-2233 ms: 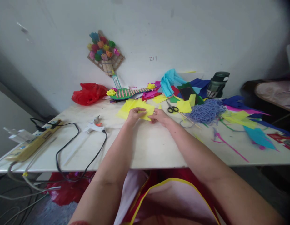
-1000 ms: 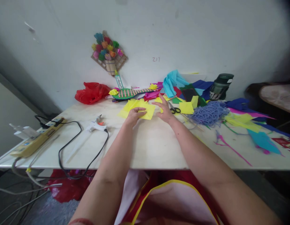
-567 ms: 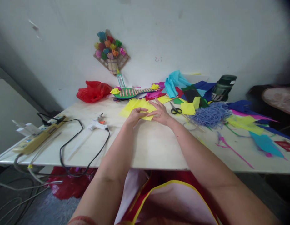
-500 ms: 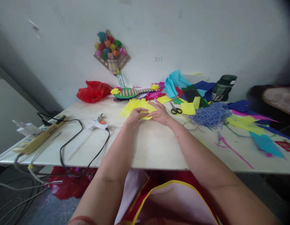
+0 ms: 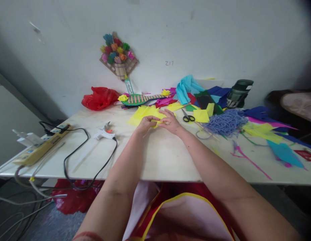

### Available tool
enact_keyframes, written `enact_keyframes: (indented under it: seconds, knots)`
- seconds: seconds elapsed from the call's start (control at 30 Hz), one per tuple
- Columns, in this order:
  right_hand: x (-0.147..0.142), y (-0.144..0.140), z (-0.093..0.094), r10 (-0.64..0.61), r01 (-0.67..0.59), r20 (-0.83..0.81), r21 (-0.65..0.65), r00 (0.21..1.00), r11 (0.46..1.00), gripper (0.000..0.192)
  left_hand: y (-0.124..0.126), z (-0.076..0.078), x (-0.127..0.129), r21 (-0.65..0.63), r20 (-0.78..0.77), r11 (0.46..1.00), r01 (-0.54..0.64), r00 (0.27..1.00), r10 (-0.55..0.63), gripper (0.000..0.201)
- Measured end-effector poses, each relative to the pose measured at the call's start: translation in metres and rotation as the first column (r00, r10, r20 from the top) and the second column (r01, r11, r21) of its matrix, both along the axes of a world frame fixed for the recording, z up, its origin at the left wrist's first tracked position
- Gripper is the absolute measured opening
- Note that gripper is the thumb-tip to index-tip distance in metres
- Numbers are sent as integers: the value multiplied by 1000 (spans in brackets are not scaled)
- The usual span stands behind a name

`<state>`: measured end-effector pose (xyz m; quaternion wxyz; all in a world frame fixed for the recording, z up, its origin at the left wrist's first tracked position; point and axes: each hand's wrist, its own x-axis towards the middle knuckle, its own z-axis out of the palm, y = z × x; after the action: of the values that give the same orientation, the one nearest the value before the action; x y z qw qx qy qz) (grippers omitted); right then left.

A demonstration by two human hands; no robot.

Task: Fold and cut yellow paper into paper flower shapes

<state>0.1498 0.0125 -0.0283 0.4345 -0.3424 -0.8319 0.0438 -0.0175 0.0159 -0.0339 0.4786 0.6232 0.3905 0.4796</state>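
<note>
A small stack of yellow paper squares point(image 5: 141, 113) lies on the white table point(image 5: 155, 157), at its middle. My left hand point(image 5: 144, 124) and my right hand point(image 5: 172, 122) meet over the near edge of that stack. Both pinch one yellow sheet point(image 5: 159, 122) between fingertips, and the sheet looks folded or gathered small between them. Black-handled scissors point(image 5: 188, 117) lie just right of my right hand, beside another yellow square point(image 5: 201, 115).
A glue gun point(image 5: 103, 134) with a black cord lies to the left, and a power strip point(image 5: 37, 149) sits at the left edge. Red bag point(image 5: 97, 98), woven paper craft point(image 5: 139, 99), coloured paper scraps, blue yarn point(image 5: 224, 122) and a dark flask point(image 5: 237, 93) crowd the back and right.
My right hand reached out towards the scissors, then came back to the yellow sheet. Both hands have since drawn the sheet together, so less of it shows flat.
</note>
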Motion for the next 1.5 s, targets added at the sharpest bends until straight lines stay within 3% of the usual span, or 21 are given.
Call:
enact_keyframes:
  seconds: [0.53, 0.63, 1.0, 1.27, 1.37, 1.5]
  knots:
    - [-1, 7, -10, -8, -6, -164, -84, 986, 996, 18, -3, 4, 2, -74, 87, 997, 21, 996, -14, 15]
    - [-2, 7, -10, -4, -13, -179, -94, 984, 995, 18, -4, 5, 3, -43, 123, 997, 57, 991, -51, 21]
    - [-3, 6, -11, -14, -13, -210, -125, 978, 992, 14, -11, 9, 6, 0, -25, 1000, 11, 1000, -11, 28]
    - [-5, 1, -7, -34, -4, -304, -124, 952, 992, 17, -8, 7, 4, 60, -40, 998, -23, 999, 25, 30]
    - [0, -1, -1, -110, -6, -438, -254, 892, 967, 23, -9, 9, 4, 50, -28, 999, -19, 999, 20, 31]
    - [10, 1, 3, -278, -31, -571, -472, 772, 881, 29, -9, 9, 6, 45, 2, 998, -54, 999, 54, 32]
